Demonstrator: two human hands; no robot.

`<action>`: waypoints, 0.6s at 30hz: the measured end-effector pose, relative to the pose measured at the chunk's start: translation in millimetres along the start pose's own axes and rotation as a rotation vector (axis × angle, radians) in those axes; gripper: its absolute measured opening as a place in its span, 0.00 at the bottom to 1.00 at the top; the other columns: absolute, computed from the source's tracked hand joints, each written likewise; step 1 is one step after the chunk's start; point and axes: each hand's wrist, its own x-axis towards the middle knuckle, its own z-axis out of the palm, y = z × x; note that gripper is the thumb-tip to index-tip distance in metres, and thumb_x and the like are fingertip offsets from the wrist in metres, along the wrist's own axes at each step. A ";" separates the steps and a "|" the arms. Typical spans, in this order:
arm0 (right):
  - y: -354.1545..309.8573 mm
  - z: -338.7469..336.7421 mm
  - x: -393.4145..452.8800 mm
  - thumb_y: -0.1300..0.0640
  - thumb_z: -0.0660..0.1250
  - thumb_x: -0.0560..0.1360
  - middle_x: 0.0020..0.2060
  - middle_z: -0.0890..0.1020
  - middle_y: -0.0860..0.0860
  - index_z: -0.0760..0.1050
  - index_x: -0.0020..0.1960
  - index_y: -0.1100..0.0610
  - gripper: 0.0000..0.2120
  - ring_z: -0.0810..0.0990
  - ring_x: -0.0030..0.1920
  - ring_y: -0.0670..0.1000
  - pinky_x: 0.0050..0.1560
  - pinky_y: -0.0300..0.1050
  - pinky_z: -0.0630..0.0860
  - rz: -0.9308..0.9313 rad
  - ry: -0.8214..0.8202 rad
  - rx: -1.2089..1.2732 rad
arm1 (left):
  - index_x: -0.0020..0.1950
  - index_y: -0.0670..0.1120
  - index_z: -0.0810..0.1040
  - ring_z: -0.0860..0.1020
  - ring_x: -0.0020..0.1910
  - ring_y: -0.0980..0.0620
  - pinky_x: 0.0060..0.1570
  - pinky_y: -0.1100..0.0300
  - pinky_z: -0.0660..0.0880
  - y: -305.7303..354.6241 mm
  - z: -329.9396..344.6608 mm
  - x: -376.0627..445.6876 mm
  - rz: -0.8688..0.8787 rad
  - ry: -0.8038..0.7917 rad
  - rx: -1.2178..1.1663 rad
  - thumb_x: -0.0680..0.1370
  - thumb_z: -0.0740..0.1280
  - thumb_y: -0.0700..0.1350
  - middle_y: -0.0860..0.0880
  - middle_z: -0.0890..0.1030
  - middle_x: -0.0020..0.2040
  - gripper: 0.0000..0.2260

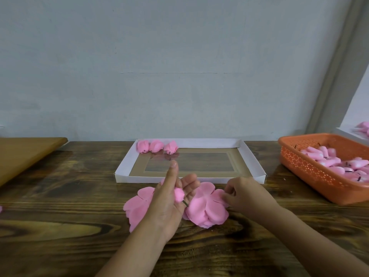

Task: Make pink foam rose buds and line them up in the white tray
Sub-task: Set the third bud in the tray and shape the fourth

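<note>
Rightward, orange basket of pink pieces; wooden board leftward.

— What's your tabletop made of?
— Dark stained wood, strong grain, with a glossy varnish that mirrors the tray.

— And the tray at twelve o'clock?
— Matt white card walls; its floor has a brown card frame around a clear, shiny window.

— The petals before you?
— Soft, matt pink foam, smooth-faced, like the buds.

— The basket at two o'clock?
— Orange plastic, perforated, slightly sheeny.
</note>
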 end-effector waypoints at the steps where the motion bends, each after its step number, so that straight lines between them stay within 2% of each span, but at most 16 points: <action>1: -0.5 1.4 0.0 0.49 0.68 0.78 0.39 0.84 0.49 0.81 0.47 0.53 0.09 0.82 0.40 0.49 0.35 0.37 0.75 0.005 0.003 0.016 | 0.24 0.51 0.74 0.86 0.39 0.51 0.45 0.55 0.77 0.0 0.0 0.1 -0.001 -0.001 -0.002 0.66 0.73 0.60 0.46 0.87 0.40 0.18; 3: -0.1 3.9 0.8 0.49 0.67 0.79 0.40 0.83 0.49 0.79 0.47 0.54 0.09 0.81 0.39 0.48 0.36 0.36 0.74 0.018 0.008 0.051 | 0.25 0.51 0.74 0.86 0.38 0.51 0.45 0.55 0.77 -0.1 0.1 0.3 -0.004 -0.004 -0.005 0.65 0.73 0.60 0.46 0.87 0.40 0.17; 5: -0.2 5.6 1.4 0.48 0.64 0.80 0.37 0.82 0.51 0.78 0.42 0.55 0.13 0.77 0.36 0.49 0.33 0.36 0.70 0.022 -0.028 0.071 | 0.25 0.50 0.74 0.86 0.38 0.51 0.45 0.56 0.77 -0.1 0.2 0.5 -0.005 -0.007 -0.007 0.65 0.74 0.60 0.46 0.87 0.40 0.18; 7: -0.5 6.4 1.6 0.47 0.63 0.80 0.37 0.84 0.52 0.81 0.43 0.56 0.15 0.80 0.37 0.52 0.34 0.41 0.73 0.009 -0.062 0.081 | 0.25 0.50 0.74 0.86 0.38 0.51 0.45 0.56 0.77 -0.1 0.4 0.6 -0.006 -0.004 -0.011 0.65 0.74 0.60 0.46 0.87 0.40 0.18; 10: -0.8 4.8 0.4 0.47 0.63 0.80 0.39 0.84 0.53 0.82 0.46 0.57 0.16 0.82 0.41 0.53 0.39 0.46 0.78 -0.019 -0.018 0.060 | 0.24 0.51 0.74 0.86 0.38 0.52 0.45 0.55 0.77 0.2 0.8 0.6 -0.004 -0.008 -0.006 0.65 0.73 0.61 0.47 0.87 0.39 0.18; 14: -3.3 3.6 -2.7 0.46 0.61 0.79 0.37 0.83 0.51 0.81 0.44 0.55 0.16 0.81 0.39 0.52 0.34 0.41 0.73 -0.026 0.027 -0.027 | 0.25 0.51 0.73 0.86 0.38 0.52 0.46 0.54 0.77 0.1 0.7 0.3 -0.005 -0.016 -0.002 0.66 0.72 0.60 0.47 0.87 0.39 0.18; 18: -8.4 3.4 -6.1 0.46 0.60 0.80 0.34 0.81 0.50 0.79 0.41 0.54 0.16 0.79 0.37 0.51 0.33 0.42 0.71 -0.015 0.058 -0.107 | 0.25 0.51 0.74 0.86 0.38 0.52 0.47 0.54 0.77 0.6 0.5 -1.2 -0.007 -0.027 -0.001 0.63 0.74 0.61 0.47 0.87 0.40 0.18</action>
